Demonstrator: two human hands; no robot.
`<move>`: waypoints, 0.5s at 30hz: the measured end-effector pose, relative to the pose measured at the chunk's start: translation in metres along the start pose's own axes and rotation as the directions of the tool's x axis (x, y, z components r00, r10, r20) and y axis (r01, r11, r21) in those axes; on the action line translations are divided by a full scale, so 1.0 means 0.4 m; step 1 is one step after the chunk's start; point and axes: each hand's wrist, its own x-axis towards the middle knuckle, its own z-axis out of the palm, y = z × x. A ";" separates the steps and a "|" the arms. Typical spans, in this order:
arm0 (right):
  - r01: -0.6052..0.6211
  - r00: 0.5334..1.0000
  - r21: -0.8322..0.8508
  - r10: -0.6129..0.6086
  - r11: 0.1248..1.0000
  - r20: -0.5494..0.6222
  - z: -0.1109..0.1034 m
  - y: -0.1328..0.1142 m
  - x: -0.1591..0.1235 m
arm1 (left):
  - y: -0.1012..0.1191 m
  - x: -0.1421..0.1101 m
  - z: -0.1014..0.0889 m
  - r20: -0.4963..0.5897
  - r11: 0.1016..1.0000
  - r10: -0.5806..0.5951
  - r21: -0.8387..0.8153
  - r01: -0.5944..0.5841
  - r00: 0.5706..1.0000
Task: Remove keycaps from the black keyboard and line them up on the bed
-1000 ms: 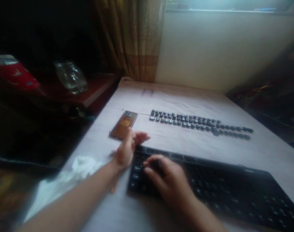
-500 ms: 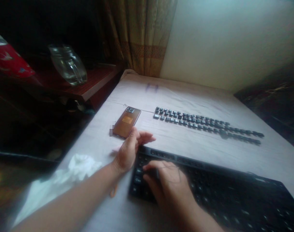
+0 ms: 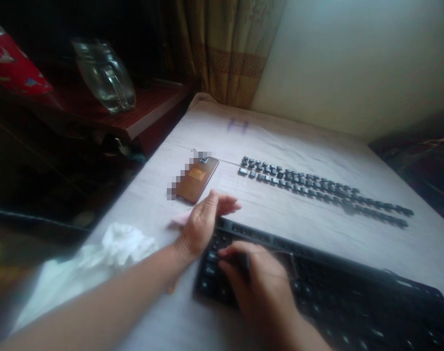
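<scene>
A black keyboard (image 3: 327, 292) lies on the cloth-covered surface, its far end running off to the right. My left hand (image 3: 203, 222) rests at the keyboard's upper left corner with fingers stretched out, holding nothing. Over the keyboard's left end, my right hand (image 3: 260, 275) has thumb and forefinger pinched close together at the keys. Thin wire-like lines show beside its knuckles, but what the pinch holds is hidden and blurred. Beyond the keyboard, loose black keycaps (image 3: 305, 187) lie in long rows.
A brown phone (image 3: 197, 181) lies face down beyond my left hand. Crumpled white cloth (image 3: 125, 246) sits left of my forearm. On a dark wooden desk (image 3: 148, 119) at the left stand a glass pitcher (image 3: 106, 80) and a red patterned container (image 3: 17, 61).
The camera view has shifted slightly, moving the background up and to the right. Both hands keep nearly the same places at the keyboard, with the right-hand pinch still at its left-end keys.
</scene>
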 end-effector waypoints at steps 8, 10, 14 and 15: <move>-0.139 0.990 0.114 0.136 0.984 0.033 0.001 0.003 -0.016 | -0.001 -0.009 0.009 0.016 0.994 0.050 0.097 -0.051 0.999; -0.152 0.988 0.129 0.149 0.980 0.032 0.000 0.004 -0.016 | -0.001 -0.010 0.009 0.023 0.991 0.056 0.118 -0.059 0.998; -0.200 0.980 0.193 0.199 0.961 0.025 -0.002 0.001 -0.012 | 0.001 -0.012 0.007 0.042 0.983 0.068 0.165 -0.075 0.997; -0.232 0.972 0.230 0.234 0.945 0.022 -0.003 -0.001 -0.010 | 0.001 -0.012 0.006 0.049 0.981 0.072 0.177 -0.080 0.996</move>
